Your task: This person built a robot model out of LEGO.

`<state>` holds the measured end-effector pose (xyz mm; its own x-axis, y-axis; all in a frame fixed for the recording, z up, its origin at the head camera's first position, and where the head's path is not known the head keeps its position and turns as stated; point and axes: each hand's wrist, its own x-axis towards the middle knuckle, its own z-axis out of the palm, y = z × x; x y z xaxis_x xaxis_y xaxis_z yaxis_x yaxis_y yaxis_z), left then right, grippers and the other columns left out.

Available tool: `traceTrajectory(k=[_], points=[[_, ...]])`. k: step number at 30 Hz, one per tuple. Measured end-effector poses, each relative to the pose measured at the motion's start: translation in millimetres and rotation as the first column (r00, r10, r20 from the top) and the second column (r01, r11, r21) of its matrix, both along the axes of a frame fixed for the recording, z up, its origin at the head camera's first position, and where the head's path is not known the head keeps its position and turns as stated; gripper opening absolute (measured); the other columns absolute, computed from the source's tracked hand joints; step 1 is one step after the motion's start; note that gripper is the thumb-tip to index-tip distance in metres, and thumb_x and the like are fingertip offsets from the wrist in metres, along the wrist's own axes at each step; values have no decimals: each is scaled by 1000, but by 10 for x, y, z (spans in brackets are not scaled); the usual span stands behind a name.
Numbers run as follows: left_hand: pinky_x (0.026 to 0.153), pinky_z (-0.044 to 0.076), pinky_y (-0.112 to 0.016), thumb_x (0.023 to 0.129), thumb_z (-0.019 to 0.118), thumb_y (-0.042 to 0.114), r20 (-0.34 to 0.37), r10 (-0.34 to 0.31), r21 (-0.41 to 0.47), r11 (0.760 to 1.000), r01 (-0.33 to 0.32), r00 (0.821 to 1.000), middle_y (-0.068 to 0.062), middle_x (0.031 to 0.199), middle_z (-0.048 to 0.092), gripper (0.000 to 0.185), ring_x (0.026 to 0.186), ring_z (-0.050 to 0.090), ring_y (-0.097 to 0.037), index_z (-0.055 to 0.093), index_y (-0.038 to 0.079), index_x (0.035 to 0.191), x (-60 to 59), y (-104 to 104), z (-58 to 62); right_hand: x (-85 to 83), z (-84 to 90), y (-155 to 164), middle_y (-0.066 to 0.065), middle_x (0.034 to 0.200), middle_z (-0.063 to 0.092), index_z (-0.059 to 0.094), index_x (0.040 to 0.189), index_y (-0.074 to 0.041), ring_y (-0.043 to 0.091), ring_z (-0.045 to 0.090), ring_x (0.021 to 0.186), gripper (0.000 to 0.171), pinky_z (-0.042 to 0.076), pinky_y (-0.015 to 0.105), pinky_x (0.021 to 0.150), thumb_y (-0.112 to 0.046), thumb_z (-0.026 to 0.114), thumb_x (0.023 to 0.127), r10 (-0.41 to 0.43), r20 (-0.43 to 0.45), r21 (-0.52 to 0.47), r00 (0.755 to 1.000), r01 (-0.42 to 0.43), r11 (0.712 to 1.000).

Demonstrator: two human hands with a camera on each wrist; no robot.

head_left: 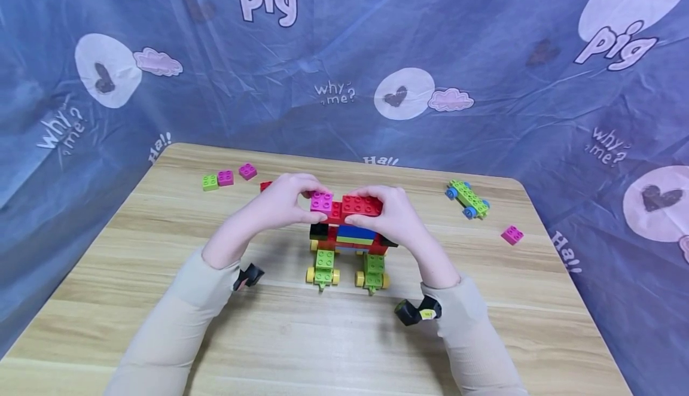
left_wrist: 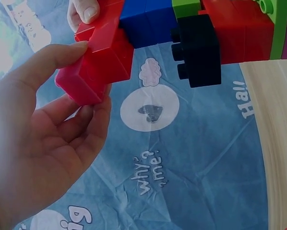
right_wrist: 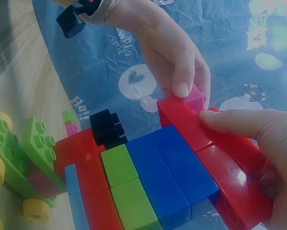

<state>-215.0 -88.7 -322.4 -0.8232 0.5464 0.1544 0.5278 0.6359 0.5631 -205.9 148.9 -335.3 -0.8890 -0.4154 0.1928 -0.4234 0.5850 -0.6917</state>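
On a wooden desk (head_left: 161,300), the left hand (head_left: 280,201) pinches a pink brick (head_left: 321,202) atop the block vehicle (head_left: 350,237) at the desk's centre. At its 3 o'clock, the right hand (head_left: 395,213) clasps the red brick (head_left: 362,205). Pressing straight down, studs aligned, should seat it cleanly.

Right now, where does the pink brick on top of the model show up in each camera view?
Head: pink brick sits top left of the model, pinched by the left hand.
Left wrist: upper left, pink brick between thumb and fingers.
Right wrist: right of centre, only a corner shows behind the fingers.
Shared landmark: the black brick.
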Motion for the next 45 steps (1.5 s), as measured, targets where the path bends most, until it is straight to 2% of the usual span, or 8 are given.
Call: traceTrajectory(k=[7, 17, 22, 27, 31, 37, 45], points=[[96, 50, -45, 78, 81, 24, 13, -1, -10, 1000, 1, 1000, -10, 115, 69, 45, 107, 63, -26, 70, 7, 119, -1, 1, 24, 8, 16, -11, 13, 110, 73, 70, 116, -4, 21, 66, 88, 44, 54, 31, 73, -23, 83, 79, -4, -2, 8, 1000, 4, 1000], [97, 50, -45, 79, 78, 22, -36, -4, 5, 1000, 5, 999, -9, 114, 70, 42, 111, 63, -27, 70, 8, 118, 47, 0, -9, 11, 18, -6, 12, 108, 73, 70, 116, -5, 20, 66, 85, 44, 54, 31, 72, -23, 83, 79, 4, -5, -3, 1000, -4, 1000], [100, 49, -46, 82, 77, 24, -56, -27, 10, 1000, 28, 998, -10, 118, 69, 45, 114, 62, -29, 67, 6, 122, 57, -28, -30, 13, 12, -5, 12, 107, 73, 70, 116, -5, 20, 65, 85, 43, 54, 31, 72, -23, 83, 79, 4, -3, 7, 1000, -4, 1000], [105, 45, -48, 84, 77, 26, -68, -39, 21, 999, 41, 997, -13, 128, 65, 53, 122, 58, -32, 62, 4, 130, 61, -59, -66, 12, 26, -9, 11, 107, 73, 71, 116, -6, 20, 65, 85, 43, 53, 31, 73, -24, 83, 79, 3, -7, 32, 1000, -3, 999], [106, 45, -47, 84, 77, 26, -80, -51, 47, 997, 55, 996, -13, 133, 62, 58, 123, 58, -30, 58, 5, 135, 74, -87, -80, 5, 33, -2, 11, 106, 73, 70, 116, -5, 19, 65, 85, 43, 53, 31, 74, -25, 82, 80, 12, -12, 53, 1000, -12, 999], [102, 49, -44, 84, 77, 23, -59, -72, 123, 989, 78, 996, -10, 133, 63, 60, 119, 60, -25, 54, 8, 138, 92, -138, -87, 0, 54, 3, 10, 104, 73, 70, 118, -6, 18, 64, 83, 44, 53, 32, 74, -26, 81, 81, 34, -16, 75, 999, -33, 997], [101, 49, -43, 88, 73, 18, -105, -45, 192, 979, 65, 993, -11, 130, 65, 48, 120, 60, -26, 59, 5, 133, 103, -229, -114, 23, 97, 3, 11, 109, 72, 66, 123, -5, 19, 65, 86, 48, 55, 33, 76, -27, 79, 83, 67, -25, 126, 997, -63, 990]])
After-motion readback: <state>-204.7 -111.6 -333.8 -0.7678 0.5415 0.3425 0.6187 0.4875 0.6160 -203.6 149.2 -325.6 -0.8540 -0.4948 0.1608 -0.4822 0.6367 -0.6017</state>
